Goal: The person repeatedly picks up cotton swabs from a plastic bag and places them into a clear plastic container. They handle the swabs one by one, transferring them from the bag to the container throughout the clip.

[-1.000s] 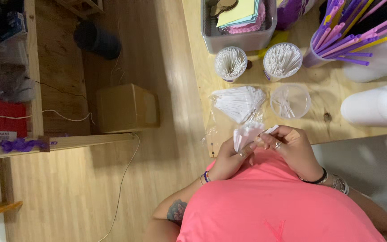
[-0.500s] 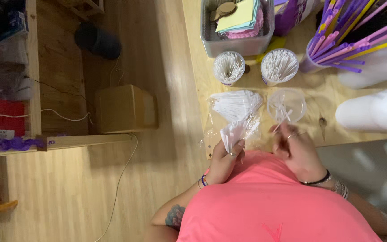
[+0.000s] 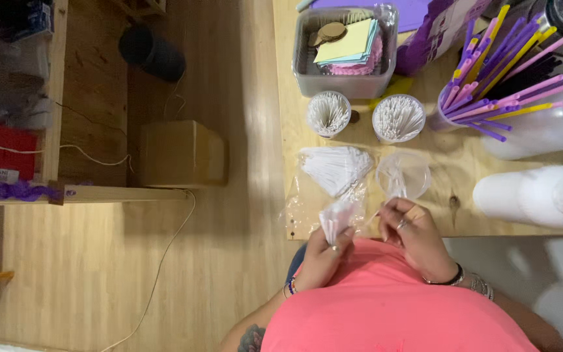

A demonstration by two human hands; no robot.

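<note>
Left hand [image 3: 324, 251] grips a small bag of white sticks [image 3: 337, 218] at the worktop [image 3: 451, 173] edge; right hand [image 3: 415, 234] pinches one stick. Risk: a loosened grip could spill sticks onto the floor.

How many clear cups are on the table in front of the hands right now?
3: two packed with white sticks, the left cup and the right cup, side by side below the grey bin; one nearly empty cup just above the right hand. Others may be hidden.

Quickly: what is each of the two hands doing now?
Left hand: closed on a small clear packet of white sticks.
Right hand: fingers pinched on one thin white stick.
</note>
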